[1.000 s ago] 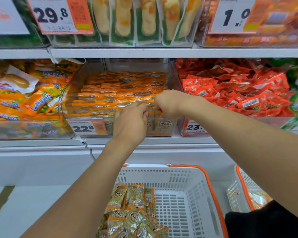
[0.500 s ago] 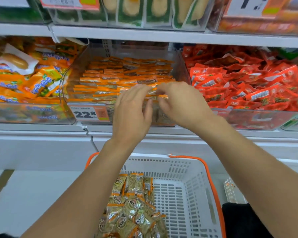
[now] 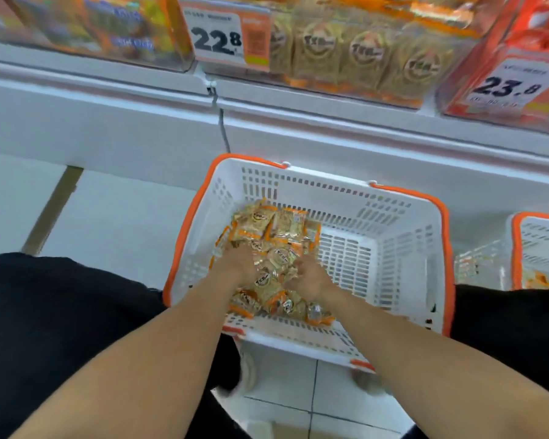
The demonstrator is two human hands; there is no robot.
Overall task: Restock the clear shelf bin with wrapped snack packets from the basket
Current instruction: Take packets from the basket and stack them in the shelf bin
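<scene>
A white basket with orange handles [image 3: 330, 186] stands on the floor below the shelf. A heap of orange-and-tan wrapped snack packets [image 3: 276, 226] fills its left half. Both my hands are down in that heap: my left hand [image 3: 235, 267] on the left side and my right hand [image 3: 311, 280] on the right, fingers curled into the packets with a bunch held between them. The fingertips are buried and blurred. The clear shelf bin [image 3: 346, 55], stocked with the same packets, sits above at the top edge behind a 22.8 price tag [image 3: 222, 39].
A bin of red packets [image 3: 504, 74] tagged 23.8 stands right of the clear bin, and another snack bin [image 3: 92, 30] left of it. A second white basket [image 3: 539, 236] sits at the right. My dark-clothed knees flank the basket on the tiled floor.
Both hands left the top of the clear shelf bin and dropped down into the basket's packet heap. The view tilted downward with them.
</scene>
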